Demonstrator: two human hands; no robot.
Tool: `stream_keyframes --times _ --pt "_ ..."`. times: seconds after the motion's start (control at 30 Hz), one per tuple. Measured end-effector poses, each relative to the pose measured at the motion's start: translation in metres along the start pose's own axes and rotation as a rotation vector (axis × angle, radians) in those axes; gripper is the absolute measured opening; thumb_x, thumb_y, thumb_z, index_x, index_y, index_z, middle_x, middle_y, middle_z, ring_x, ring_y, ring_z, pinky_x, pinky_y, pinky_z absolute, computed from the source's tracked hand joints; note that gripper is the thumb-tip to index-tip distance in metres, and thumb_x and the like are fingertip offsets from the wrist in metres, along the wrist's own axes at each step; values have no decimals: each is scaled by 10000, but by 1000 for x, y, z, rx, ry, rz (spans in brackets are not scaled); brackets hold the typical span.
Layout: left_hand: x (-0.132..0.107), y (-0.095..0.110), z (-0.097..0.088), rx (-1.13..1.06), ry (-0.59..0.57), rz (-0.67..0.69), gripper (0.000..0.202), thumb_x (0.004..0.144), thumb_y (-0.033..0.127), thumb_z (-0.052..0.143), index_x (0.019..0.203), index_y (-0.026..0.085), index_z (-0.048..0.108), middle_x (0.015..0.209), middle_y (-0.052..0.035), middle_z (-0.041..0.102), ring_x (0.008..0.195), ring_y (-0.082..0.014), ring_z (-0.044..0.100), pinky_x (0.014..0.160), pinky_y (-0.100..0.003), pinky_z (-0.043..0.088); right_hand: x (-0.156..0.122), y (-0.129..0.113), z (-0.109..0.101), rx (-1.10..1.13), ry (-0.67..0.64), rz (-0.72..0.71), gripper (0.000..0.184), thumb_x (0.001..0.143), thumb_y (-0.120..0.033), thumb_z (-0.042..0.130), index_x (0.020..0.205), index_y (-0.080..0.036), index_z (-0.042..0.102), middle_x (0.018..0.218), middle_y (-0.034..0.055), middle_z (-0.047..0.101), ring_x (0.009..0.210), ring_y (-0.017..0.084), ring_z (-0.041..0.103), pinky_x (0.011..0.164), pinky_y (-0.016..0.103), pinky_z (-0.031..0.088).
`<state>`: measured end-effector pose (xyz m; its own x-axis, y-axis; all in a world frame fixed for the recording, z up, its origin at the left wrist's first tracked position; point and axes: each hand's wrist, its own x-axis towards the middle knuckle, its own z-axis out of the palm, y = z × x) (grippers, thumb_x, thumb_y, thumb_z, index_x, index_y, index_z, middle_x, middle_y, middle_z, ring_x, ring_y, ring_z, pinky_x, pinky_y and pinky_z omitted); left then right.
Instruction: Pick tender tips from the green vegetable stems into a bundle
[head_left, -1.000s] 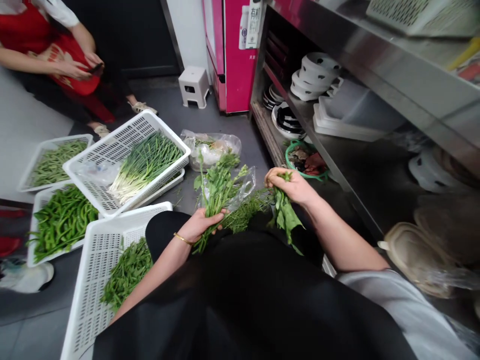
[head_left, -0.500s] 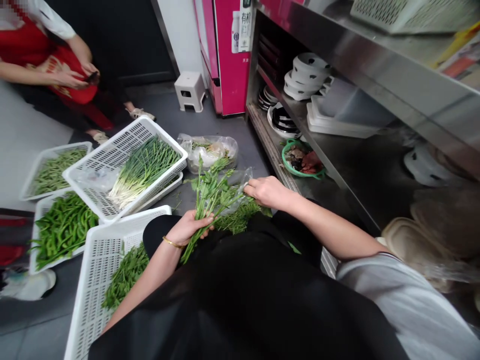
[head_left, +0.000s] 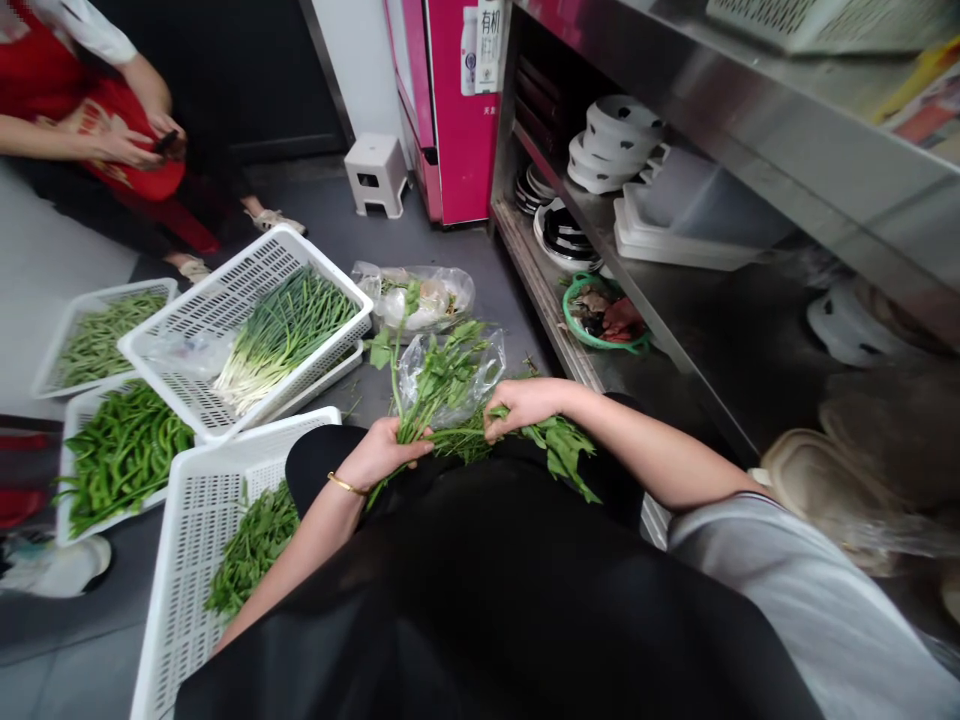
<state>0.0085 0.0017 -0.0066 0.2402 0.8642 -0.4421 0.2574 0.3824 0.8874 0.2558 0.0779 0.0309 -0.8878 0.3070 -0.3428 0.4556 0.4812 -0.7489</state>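
My left hand point(head_left: 386, 452) is closed round the stems of a bunch of leafy greens point(head_left: 439, 375) held above my lap. My right hand point(head_left: 517, 403) is closed on leafy stalks point(head_left: 559, 450) that trail to the right of it, close beside the bunch. A clear plastic bag point(head_left: 450, 372) lies behind the greens. Below my left arm stands a white perforated basket point(head_left: 196, 540) with picked greens point(head_left: 251, 545) in it.
More white baskets hold scallions point(head_left: 281, 325), green beans point(head_left: 120, 450) and long beans point(head_left: 101, 335). A bag of scraps point(head_left: 420, 295) lies on the floor. Another person in a red apron point(head_left: 82, 110) crouches at the far left. A steel shelf point(head_left: 675, 330) with plates, trays and a green bowl point(head_left: 600, 315) runs along the right.
My right hand has come back from the bunch's top toward my lap, now gripping leafy stalks. The left hand keeps its hold on the bunch.
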Motion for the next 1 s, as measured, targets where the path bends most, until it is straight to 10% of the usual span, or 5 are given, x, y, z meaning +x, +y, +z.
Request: stream_keyframes --times 0.23,0.47,0.7,0.83,1.0 --pt "1 -2 -8 -81 58 -51 230 603 308 746 672 122 632 561 0 600 449 -93 520 437 -200 397 -15 22 4 256 408 46 290 780 -315 508 731 -92 687 601 2 604 503 60 445 516 181 328" --pt "9 2 -5 -284 96 -79 250 602 320 757 626 118 611 549 -3 609 408 -78 514 402 -190 398 -24 28 13 321 504 84 274 739 -328 535 668 -100 670 548 -16 551 491 58 412 506 187 315" --pt "13 -4 8 -439 69 -138 277 578 307 778 651 103 606 526 -18 607 522 -150 614 467 -230 483 -43 40 1 744 1307 236 267 736 -412 519 643 -162 524 546 -20 496 444 74 379 450 209 325" --pt "19 -9 13 -489 50 -193 279 574 293 779 690 92 624 598 -57 649 613 -180 645 533 -272 527 -55 18 -5 389 1064 247 337 734 -481 569 647 -156 550 544 -19 506 495 89 449 504 214 353" --pt "25 -7 23 -401 23 -143 266 573 289 781 689 82 660 642 -49 662 509 -101 566 505 -227 485 -6 -26 5 -448 518 158 222 793 -312 545 896 -145 649 858 96 667 749 179 596 631 258 391"
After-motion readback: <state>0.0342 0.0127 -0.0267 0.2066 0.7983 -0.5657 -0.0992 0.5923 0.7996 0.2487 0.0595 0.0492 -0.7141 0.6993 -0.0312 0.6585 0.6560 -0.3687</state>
